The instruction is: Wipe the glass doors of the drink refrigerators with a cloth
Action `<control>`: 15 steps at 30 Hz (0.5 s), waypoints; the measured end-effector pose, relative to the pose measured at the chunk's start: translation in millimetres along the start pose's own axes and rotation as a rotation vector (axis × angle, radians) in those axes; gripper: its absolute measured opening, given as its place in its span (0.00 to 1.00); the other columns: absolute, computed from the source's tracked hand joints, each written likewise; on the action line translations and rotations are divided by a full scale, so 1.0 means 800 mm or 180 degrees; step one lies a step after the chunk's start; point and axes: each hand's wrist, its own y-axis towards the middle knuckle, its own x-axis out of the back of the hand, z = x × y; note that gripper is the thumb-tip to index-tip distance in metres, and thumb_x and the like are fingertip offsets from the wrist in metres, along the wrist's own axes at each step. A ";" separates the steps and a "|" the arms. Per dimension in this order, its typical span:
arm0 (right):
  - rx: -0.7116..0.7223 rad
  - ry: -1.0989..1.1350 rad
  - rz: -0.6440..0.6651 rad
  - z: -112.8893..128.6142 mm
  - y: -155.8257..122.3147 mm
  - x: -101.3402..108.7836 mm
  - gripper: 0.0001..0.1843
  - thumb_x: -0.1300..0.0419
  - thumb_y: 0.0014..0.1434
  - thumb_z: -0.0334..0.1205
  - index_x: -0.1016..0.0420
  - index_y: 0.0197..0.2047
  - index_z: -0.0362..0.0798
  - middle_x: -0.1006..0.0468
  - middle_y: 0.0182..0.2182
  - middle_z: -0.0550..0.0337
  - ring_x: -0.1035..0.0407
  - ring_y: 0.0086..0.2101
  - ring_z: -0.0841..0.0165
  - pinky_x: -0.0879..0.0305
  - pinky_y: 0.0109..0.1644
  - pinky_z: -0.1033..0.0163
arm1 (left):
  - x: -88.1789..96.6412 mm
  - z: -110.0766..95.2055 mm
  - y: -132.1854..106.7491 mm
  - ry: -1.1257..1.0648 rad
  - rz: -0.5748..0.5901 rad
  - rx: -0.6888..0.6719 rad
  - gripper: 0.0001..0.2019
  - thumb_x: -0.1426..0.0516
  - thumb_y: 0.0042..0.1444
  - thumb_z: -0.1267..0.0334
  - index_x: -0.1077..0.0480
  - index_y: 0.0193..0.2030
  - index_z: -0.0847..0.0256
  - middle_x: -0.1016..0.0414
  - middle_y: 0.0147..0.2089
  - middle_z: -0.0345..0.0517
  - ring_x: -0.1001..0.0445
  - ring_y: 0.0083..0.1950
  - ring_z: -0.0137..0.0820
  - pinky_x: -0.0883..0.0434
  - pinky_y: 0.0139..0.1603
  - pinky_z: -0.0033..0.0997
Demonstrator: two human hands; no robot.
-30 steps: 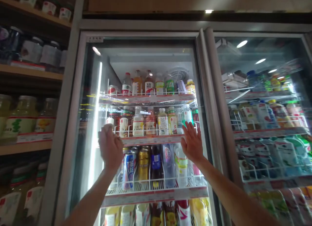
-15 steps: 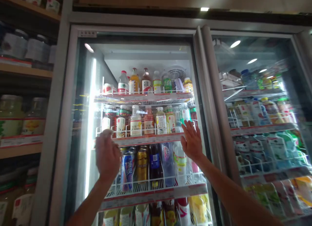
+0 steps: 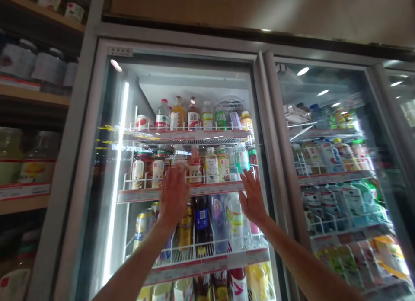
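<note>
My left hand [image 3: 175, 197] is raised against the glass door [image 3: 112, 119] of a lit drinks fridge, fingers together over a pale, crumpled cloth [image 3: 181, 164] that shows blurred at the fingertips. Further right, my right hand [image 3: 253, 199] lies with fingers spread and flat at the same glass, holding nothing. Behind the glass, a white bottle with a green label [image 3: 242, 157] appears just above the right fingertips. A reddish bottle [image 3: 195, 164] stands behind the pane beside the left hand, which hides part of the middle shelves.
Wire shelves [image 3: 223, 188] with bottles and cans fill the fridge. A metal door frame [image 3: 275, 162] separates it from a second glass-fronted fridge [image 3: 337, 177] on the right. Wooden shelves [image 3: 32, 201] with jars and bottles stand at the left.
My left hand has moved right across the glass with the cloth, from the left side toward the middle. My right hand stays nearly in place. The view has shifted slightly.
</note>
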 end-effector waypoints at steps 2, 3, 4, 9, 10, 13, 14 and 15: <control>-0.0206 0.0298 -0.0119 0.003 -0.005 0.010 0.30 0.57 0.63 0.38 0.59 0.67 0.54 0.50 0.65 0.54 0.54 0.63 0.61 0.48 0.62 0.45 | -0.026 -0.040 0.005 0.0017 0.0331 -0.1027 0.28 0.53 0.58 0.71 0.51 0.65 0.57 0.47 0.67 0.47 0.54 0.69 0.40 0.44 0.64 0.44; -0.0323 0.0410 -0.0172 0.005 -0.008 0.017 0.29 0.57 0.63 0.38 0.58 0.67 0.53 0.49 0.65 0.53 0.53 0.63 0.62 0.45 0.61 0.46 | -0.037 -0.055 0.015 0.0040 0.0405 -0.1376 0.27 0.53 0.58 0.71 0.51 0.65 0.56 0.45 0.66 0.46 0.54 0.69 0.38 0.43 0.64 0.42; -0.0431 0.0478 -0.0221 0.005 -0.011 0.025 0.29 0.57 0.63 0.38 0.57 0.67 0.53 0.49 0.64 0.53 0.52 0.62 0.62 0.44 0.61 0.47 | -0.048 -0.064 0.032 0.0027 0.0423 -0.1514 0.27 0.53 0.58 0.70 0.50 0.65 0.56 0.44 0.66 0.45 0.53 0.69 0.37 0.43 0.64 0.41; -0.0640 0.0428 -0.0261 0.001 -0.034 0.069 0.28 0.57 0.63 0.36 0.55 0.66 0.53 0.48 0.64 0.53 0.50 0.62 0.61 0.41 0.59 0.47 | -0.084 -0.101 0.120 0.0011 0.0119 -0.0290 0.25 0.54 0.58 0.70 0.47 0.64 0.63 0.47 0.66 0.53 0.56 0.69 0.43 0.45 0.64 0.52; -0.0640 0.0394 -0.0265 -0.002 -0.042 0.078 0.28 0.56 0.63 0.35 0.55 0.66 0.53 0.47 0.64 0.53 0.50 0.62 0.61 0.41 0.59 0.47 | -0.088 -0.119 0.111 -0.0052 0.0229 -0.0359 0.26 0.54 0.58 0.71 0.48 0.64 0.63 0.47 0.67 0.53 0.55 0.69 0.43 0.46 0.64 0.52; -0.0518 0.0277 -0.0155 -0.014 -0.072 0.104 0.29 0.55 0.62 0.33 0.53 0.65 0.54 0.47 0.64 0.53 0.49 0.61 0.60 0.40 0.59 0.48 | -0.091 -0.186 0.015 -0.0427 0.0870 -0.1599 0.28 0.53 0.57 0.72 0.51 0.65 0.63 0.47 0.67 0.46 0.51 0.68 0.36 0.48 0.67 0.42; -0.0457 0.0240 -0.0071 -0.017 -0.082 0.111 0.29 0.54 0.61 0.32 0.52 0.65 0.54 0.47 0.64 0.53 0.49 0.61 0.60 0.40 0.58 0.48 | -0.089 -0.204 -0.024 -0.0577 0.1037 -0.2051 0.27 0.53 0.57 0.70 0.50 0.65 0.63 0.46 0.67 0.44 0.50 0.67 0.35 0.48 0.67 0.39; -0.0401 0.0212 0.0022 -0.021 -0.092 0.118 0.29 0.54 0.61 0.31 0.52 0.65 0.54 0.47 0.64 0.52 0.49 0.61 0.60 0.39 0.58 0.49 | -0.087 -0.216 -0.057 -0.0675 0.1185 -0.2429 0.25 0.53 0.59 0.66 0.48 0.64 0.65 0.46 0.67 0.43 0.49 0.67 0.34 0.49 0.67 0.36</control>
